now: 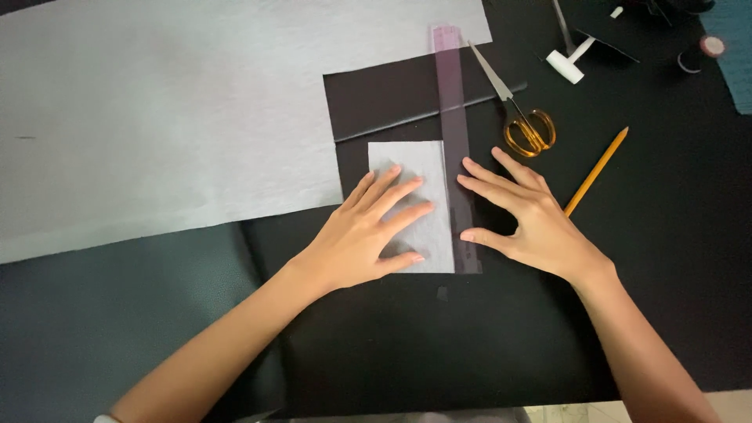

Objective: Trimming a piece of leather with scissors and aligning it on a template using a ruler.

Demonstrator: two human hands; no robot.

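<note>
Left hand [368,231] lies flat, palm down, fingers spread, on a small white rectangle of thin fibrous fabric [415,168]; nothing pinched, grip wide and empty, just pressing. The rectangle's long axis runs away from the person, toward the top of the view, short edges near and far. It sits on a black sheet [470,337] covering the counter, its right long edge touching or tucked under a clear purple-tinted plastic ruler [453,117].

Ruler is long, flat, see-through and lies parallel to the white piece, long axis also near-to-far, tilted slightly left at the far end. The far end overlaps a big pale grey-white sheet of the same matte, papery fabric [157,117] that fills the upper left. The near end stops level with the white piece's near edge.

Right hand [533,223] is flat too, fingers splayed, fingertips on the ruler's right edge, thumb tip at its lower part; grip wide, holding nothing, only pressing down.

A black rectangular strip [384,98] lies crosswise under the ruler, long axis left-right.

Scissors [517,106] lie just right of the ruler, with amber translucent handles near, shut metal blades pointing up-left. A yellow wooden pencil [599,168] lies diagonally near the right wrist, tip up-right. A small white mallet-shaped tool [568,64] is at the top, well apart. A dark thread spool [697,53] is at the top right, blurry.
</note>
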